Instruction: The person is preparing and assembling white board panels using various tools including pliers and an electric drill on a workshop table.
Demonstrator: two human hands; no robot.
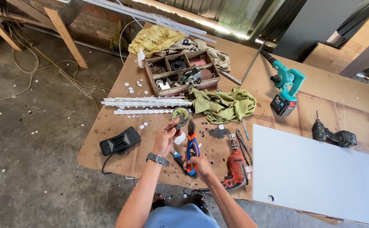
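- Your right hand (198, 164) is wrapped around the blue-and-orange handles of the pliers (191, 145), nose pointing up toward your left hand (166, 137). That hand pinches a small dark part (177, 125) between thumb and fingertips, above the tabletop (108, 126) near its front edge. If the nose slips off the part, I judge it could nip your fingertips.
- The part is tiny and held at its edge only. A hard squeeze could flick it out of your grip, and it would be hard to find among the dark shavings (219, 133) or on the floor (45, 177).
- A small white round piece (179, 137) sits against your left palm; whether you grip it or it rests there, I cannot tell. It may drop as you twist.
- The red drill (236, 166) lies just beside your right forearm. A swing of the elbow could knock it toward the edge.
- The black foot pedal (120, 141) lies near your left wrist; its cord hangs over the edge and could snag.
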